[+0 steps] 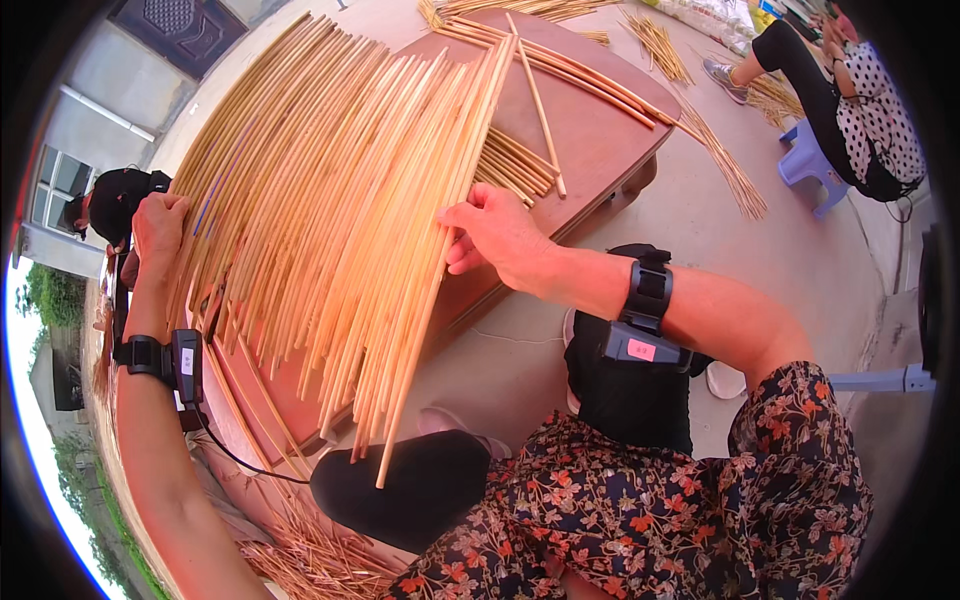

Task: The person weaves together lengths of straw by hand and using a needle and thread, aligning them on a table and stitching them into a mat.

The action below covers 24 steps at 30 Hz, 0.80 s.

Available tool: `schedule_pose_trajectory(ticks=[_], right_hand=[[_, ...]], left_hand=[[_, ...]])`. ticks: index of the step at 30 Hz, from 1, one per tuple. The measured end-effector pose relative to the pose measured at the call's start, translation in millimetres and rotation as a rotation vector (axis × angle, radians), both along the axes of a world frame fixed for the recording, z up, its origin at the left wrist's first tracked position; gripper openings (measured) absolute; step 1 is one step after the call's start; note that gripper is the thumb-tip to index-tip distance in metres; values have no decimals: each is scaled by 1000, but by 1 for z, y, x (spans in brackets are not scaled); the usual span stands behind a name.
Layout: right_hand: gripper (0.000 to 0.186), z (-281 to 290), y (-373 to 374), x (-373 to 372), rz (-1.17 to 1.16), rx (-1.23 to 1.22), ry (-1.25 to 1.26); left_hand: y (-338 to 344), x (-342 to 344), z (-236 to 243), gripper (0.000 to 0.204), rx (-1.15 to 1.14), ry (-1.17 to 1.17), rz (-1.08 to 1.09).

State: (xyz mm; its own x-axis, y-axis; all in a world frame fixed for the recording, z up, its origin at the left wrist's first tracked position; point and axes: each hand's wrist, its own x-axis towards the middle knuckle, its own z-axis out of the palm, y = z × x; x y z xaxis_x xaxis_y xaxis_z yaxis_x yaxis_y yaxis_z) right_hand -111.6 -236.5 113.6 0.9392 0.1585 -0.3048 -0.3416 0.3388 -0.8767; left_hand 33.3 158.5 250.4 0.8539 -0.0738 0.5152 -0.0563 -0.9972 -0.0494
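Note:
A wide mat of straw-coloured stalks (320,190), laid side by side in a row, is raised at a slant over the reddish-brown table. My left hand (160,228) grips its left edge, with the fingers curled and partly hidden. At the right edge, my right hand (492,238) pinches the outermost stalks between thumb and fingers. The lower ends of the stalks are uneven and hang past the table's near edge above my knee. What joins the stalks cannot be made out.
Loose stalks (515,165) lie on the table (600,160), others along its far side. Scraps (320,550) are heaped at lower left. A person in a dark cap (118,200) is beyond my left hand; another sits on a blue stool (810,170). Bundles (657,48) lie on the floor.

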Motion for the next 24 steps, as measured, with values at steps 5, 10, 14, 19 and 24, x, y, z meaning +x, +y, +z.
schedule_pose_trajectory(ticks=[5, 10, 14, 19, 24], right_hand=[[19, -14, 13, -6, -12, 78, 60], [20, 2, 25, -8, -50, 144, 121], [22, -10, 27, -15, -54, 121, 226], [25, -10, 36, -25, 82, 138, 313], [29, -8, 33, -41, 142, 121, 383]], left_hand=[[-4, 46, -10, 21, 35, 4, -44], [4, 84, -24, 20, 65, 18, -72], [2, 99, -39, 23, 69, -16, -94], [3, 114, -68, 22, 47, 58, -114], [1, 124, -102, 22, 20, 54, -125]])
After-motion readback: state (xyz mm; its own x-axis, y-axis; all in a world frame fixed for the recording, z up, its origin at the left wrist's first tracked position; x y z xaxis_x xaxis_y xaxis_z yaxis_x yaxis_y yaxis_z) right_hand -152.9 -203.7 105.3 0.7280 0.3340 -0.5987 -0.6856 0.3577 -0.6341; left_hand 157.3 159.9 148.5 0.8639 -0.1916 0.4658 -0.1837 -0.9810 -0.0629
